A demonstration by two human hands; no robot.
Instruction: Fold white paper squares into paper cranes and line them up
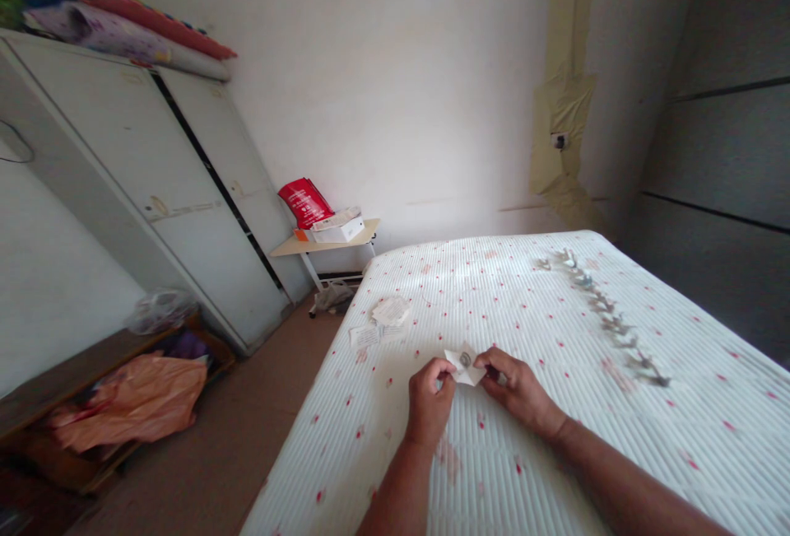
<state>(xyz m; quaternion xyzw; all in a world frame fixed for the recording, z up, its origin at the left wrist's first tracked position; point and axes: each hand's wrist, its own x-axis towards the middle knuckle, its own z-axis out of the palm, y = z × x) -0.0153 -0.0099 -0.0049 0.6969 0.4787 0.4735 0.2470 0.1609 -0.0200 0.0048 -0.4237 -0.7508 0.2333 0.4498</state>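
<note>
A small creased piece of paper (467,361) with a dark round mark is held up over the white ribbed mattress (494,454). My left hand (430,396) pinches its left edge between thumb and fingers. On the right edge, my right hand (517,388) pinches it too. Beyond my left hand lies a loose pile of printed paper pieces (391,311), with more printed pieces (365,336) beside it. Along the right part of the mattress runs a row of several small folded paper figures (614,323).
A small table (290,246) past the mattress's far left corner bears a red bag (305,202) and a white box (339,227). Grey cabinets (185,215) stand at the left. An orange plastic bag (136,400) lies on a low wooden shelf.
</note>
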